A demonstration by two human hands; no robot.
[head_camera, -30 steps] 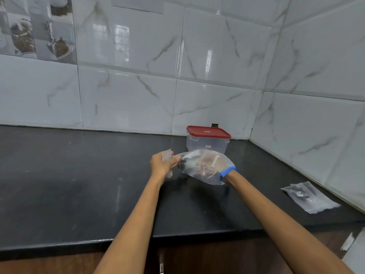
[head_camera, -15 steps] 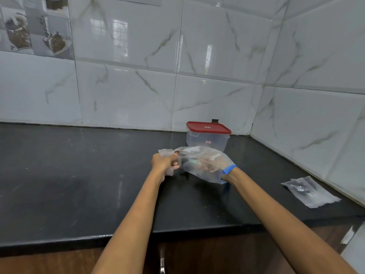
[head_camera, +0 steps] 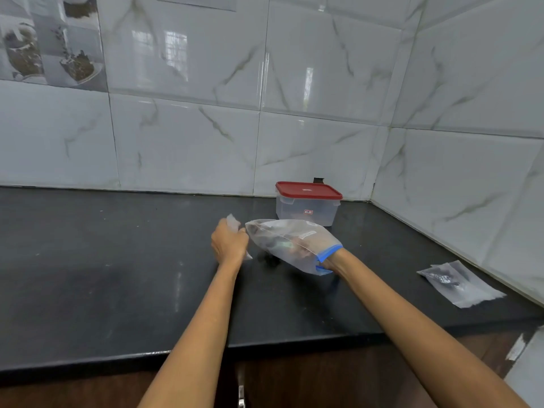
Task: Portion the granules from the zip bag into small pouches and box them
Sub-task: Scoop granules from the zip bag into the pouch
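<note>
Right hand (head_camera: 306, 248) buried inside zip bag (head_camera: 291, 245), grip unreadable. Left hand (head_camera: 229, 245) clenched on small pouch (head_camera: 234, 223). Filled pouch (head_camera: 459, 282) at 3 o'clock on desk (head_camera: 117, 275). Box (head_camera: 307, 203) lidded at 12; boxing remains.

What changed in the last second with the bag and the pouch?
Little moved: the left hand drew the small pouch slightly away from the zip bag, opening a gap. The right hand stays inside the bag. Red-lidded box and filled pouches unchanged.

The left hand (head_camera: 229, 242) with its small pouch (head_camera: 234, 223) eases off the zip bag (head_camera: 291, 244), which now sags down toward the surface (head_camera: 117, 260).
</note>
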